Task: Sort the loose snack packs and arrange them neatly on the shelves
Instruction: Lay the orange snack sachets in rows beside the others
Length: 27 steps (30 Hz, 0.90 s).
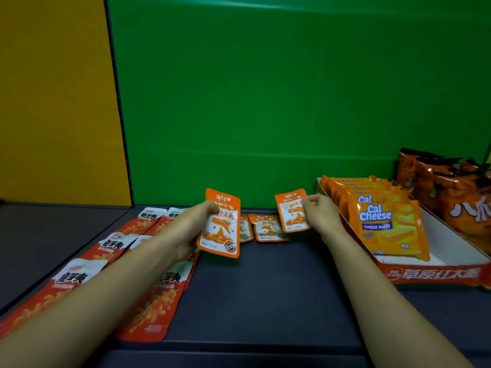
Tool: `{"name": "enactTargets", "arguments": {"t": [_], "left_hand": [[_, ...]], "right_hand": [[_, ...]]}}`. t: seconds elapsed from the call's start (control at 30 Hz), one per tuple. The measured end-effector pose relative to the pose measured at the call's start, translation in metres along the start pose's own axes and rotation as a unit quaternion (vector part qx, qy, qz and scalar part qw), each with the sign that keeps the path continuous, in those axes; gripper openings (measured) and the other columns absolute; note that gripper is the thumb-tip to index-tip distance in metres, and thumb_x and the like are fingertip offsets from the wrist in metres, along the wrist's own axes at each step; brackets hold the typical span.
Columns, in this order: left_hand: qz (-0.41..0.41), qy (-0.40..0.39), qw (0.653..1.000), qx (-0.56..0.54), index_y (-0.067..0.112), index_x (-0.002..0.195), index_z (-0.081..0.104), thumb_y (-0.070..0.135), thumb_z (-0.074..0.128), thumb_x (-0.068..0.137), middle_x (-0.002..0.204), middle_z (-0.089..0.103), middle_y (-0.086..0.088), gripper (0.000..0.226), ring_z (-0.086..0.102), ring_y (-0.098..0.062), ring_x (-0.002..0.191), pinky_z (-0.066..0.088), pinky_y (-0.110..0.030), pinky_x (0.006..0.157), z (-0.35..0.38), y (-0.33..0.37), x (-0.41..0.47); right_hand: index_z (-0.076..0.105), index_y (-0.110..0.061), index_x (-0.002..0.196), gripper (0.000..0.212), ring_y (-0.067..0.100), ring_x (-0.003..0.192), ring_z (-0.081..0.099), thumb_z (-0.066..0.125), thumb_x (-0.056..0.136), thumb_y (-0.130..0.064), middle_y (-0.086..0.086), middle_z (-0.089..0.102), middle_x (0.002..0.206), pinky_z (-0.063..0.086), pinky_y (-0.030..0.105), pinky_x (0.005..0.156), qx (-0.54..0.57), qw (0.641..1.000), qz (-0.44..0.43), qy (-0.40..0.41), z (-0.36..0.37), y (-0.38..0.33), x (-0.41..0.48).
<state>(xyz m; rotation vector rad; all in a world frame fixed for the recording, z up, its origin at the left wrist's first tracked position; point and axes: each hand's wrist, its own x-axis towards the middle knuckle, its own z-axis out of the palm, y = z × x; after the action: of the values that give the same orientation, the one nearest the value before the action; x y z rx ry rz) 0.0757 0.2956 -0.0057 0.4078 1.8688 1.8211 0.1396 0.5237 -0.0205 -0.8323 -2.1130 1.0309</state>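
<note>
My left hand (194,224) grips an orange fish-snack pack (221,229) by its left edge, lifted above the dark shelf (265,288). My right hand (320,213) pinches a second orange pack (291,211) of the same kind by its right edge, also raised. Between them, two more small orange packs (268,229) lie flat near the back of the shelf, one partly hidden behind the left-hand pack. Several red-and-white konjac packs (151,301) lie in rows on the left, partly under my left forearm.
A white and red cardboard tray (435,272) at the right holds a row of upright Cal Cheese wafer packs (388,224). Dark orange snack bags (451,187) stand behind it. A green back wall (265,102) and a yellow panel (53,102) close the shelf.
</note>
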Motion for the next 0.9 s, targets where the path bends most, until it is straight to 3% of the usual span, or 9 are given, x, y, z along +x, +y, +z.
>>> {"name": "enactTargets", "arguments": {"t": [0.13,0.27,0.4,0.53,0.6,0.77,0.9], "left_hand": [[0.002,-0.022,0.998,0.062,0.01,0.078,0.057,0.018,0.045,0.093,0.056,0.068,-0.002,0.021,0.063,-0.017,0.056,0.051,-0.026,0.061,0.003,-0.007,-0.008],[0.033,-0.063,0.985,0.157,0.008,0.075,0.058,0.013,0.048,0.094,0.061,0.068,-0.002,0.022,0.064,-0.009,0.051,0.052,-0.018,0.055,0.004,-0.013,-0.011],[0.063,-0.041,0.962,0.261,0.005,0.102,0.057,0.017,0.057,0.091,0.086,0.068,-0.012,0.017,0.066,-0.02,0.074,0.053,-0.034,0.081,0.006,-0.022,-0.012],[0.127,0.027,0.902,0.411,0.012,0.129,0.037,0.025,0.057,0.09,0.084,0.059,-0.004,0.046,0.056,-0.015,0.071,0.046,-0.029,0.066,0.011,-0.03,-0.016],[0.144,0.037,0.871,0.468,0.013,0.133,0.032,0.029,0.054,0.091,0.088,0.057,-0.002,0.049,0.055,-0.017,0.078,0.044,-0.03,0.068,0.012,-0.034,-0.017],[0.184,0.051,0.794,0.577,0.011,0.125,0.043,0.037,0.045,0.095,0.097,0.059,-0.005,0.04,0.053,-0.017,0.081,0.041,-0.028,0.069,0.011,-0.039,-0.022],[0.206,0.056,0.753,0.622,0.01,0.121,0.049,0.038,0.04,0.096,0.107,0.063,-0.009,0.038,0.056,-0.021,0.087,0.038,-0.028,0.069,0.009,-0.045,-0.02]], "right_hand": [[0.056,0.0,0.116,0.032,0.036,0.109,0.058,0.042,0.098,-0.023,0.02,0.061,0.119,0.046,0.036,0.088,-0.158,0.987,0.003,0.021,0.005,0.008,0.002],[0.056,0.002,0.116,0.03,0.038,0.112,0.055,0.041,0.098,-0.017,0.022,0.057,0.123,0.045,0.039,0.091,-0.211,0.977,0.017,0.001,0.01,0.015,0.001],[0.053,0.002,0.121,0.033,0.039,0.117,0.052,0.041,0.097,-0.017,0.023,0.054,0.128,0.043,0.039,0.095,-0.218,0.975,0.031,-0.006,0.012,0.019,-0.002],[0.045,0.003,0.13,0.038,0.039,0.124,0.045,0.038,0.097,-0.016,0.023,0.047,0.135,0.038,0.04,0.1,-0.217,0.975,0.042,-0.019,0.014,0.019,-0.006],[0.042,0.004,0.133,0.043,0.039,0.126,0.042,0.035,0.099,-0.022,0.023,0.041,0.139,0.036,0.041,0.102,-0.212,0.976,0.038,-0.026,0.015,0.019,-0.008],[0.034,0.004,0.138,0.053,0.038,0.127,0.04,0.041,0.097,-0.03,0.02,0.032,0.143,0.038,0.041,0.101,-0.259,0.964,0.025,-0.05,0.017,0.017,-0.014],[0.037,0.004,0.137,0.053,0.037,0.127,0.04,0.038,0.097,-0.031,0.021,0.03,0.145,0.039,0.041,0.1,-0.326,0.944,0.015,-0.057,0.018,0.017,-0.017]]}}
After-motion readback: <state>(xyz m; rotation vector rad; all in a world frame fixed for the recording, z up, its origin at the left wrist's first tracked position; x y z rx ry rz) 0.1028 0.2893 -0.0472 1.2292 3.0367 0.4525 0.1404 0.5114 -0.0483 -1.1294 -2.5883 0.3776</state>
